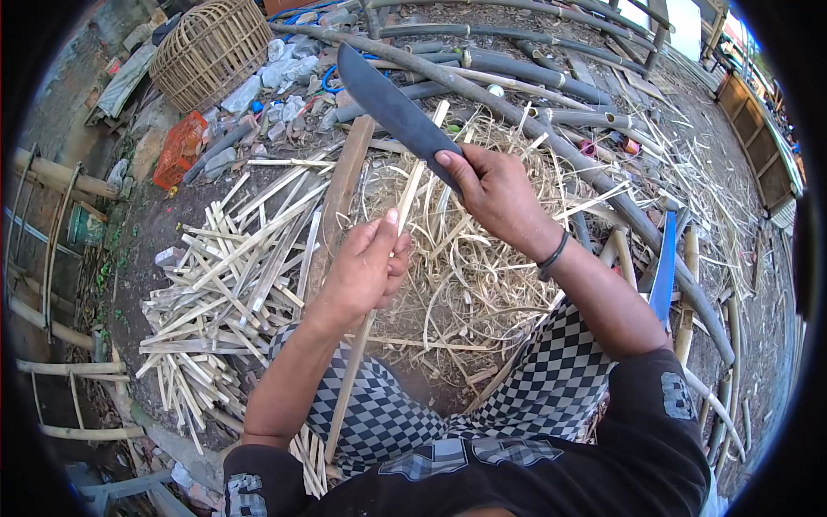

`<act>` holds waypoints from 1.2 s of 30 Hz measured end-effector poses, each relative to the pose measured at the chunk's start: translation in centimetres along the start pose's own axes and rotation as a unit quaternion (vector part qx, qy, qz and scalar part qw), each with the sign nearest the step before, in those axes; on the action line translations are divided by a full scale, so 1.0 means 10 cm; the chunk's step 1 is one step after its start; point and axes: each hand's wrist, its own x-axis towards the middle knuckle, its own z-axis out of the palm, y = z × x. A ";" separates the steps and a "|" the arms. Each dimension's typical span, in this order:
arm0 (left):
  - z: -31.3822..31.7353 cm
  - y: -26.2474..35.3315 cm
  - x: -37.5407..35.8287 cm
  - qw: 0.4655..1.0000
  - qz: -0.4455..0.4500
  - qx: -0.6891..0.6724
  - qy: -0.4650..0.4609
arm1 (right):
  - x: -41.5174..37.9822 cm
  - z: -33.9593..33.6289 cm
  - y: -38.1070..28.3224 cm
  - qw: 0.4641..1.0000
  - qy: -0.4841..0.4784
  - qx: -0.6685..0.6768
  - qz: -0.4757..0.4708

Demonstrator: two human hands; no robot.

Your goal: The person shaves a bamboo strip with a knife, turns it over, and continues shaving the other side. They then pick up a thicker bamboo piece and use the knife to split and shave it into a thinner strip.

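My left hand (366,263) is closed around a long bamboo strip (349,379), thumb pressed along its upper side. The strip runs from my lap up past the hand, its far end crossing close to the blade. In my right hand (498,191) is a machete (392,112) with a broad dark blade pointing up and to the left. My thumb lies on the blade near its base; the handle is hidden inside the fist. Curly bamboo shavings (482,293) cover the ground beneath both hands.
Split bamboo strips (215,284) lie heaped on the left beside a wooden plank (345,172). Bamboo poles (534,73) stretch across the back and right. A blue saw (664,267) stands at right. Farther back are a woven basket (211,52), an orange crate (179,151) and stones (280,73).
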 end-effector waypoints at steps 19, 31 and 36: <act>0.02 0.00 -0.01 0.993 0.100 0.049 0.043 | 0.05 -0.05 -0.16 1.000 -0.014 -0.006 -0.013; 0.00 -0.02 -0.09 0.991 0.100 0.070 0.052 | 0.31 -0.09 -0.08 0.997 0.067 0.011 0.034; 0.01 0.02 -0.12 0.994 0.098 0.050 0.019 | 0.31 -0.16 -0.03 0.995 0.095 -0.016 -0.017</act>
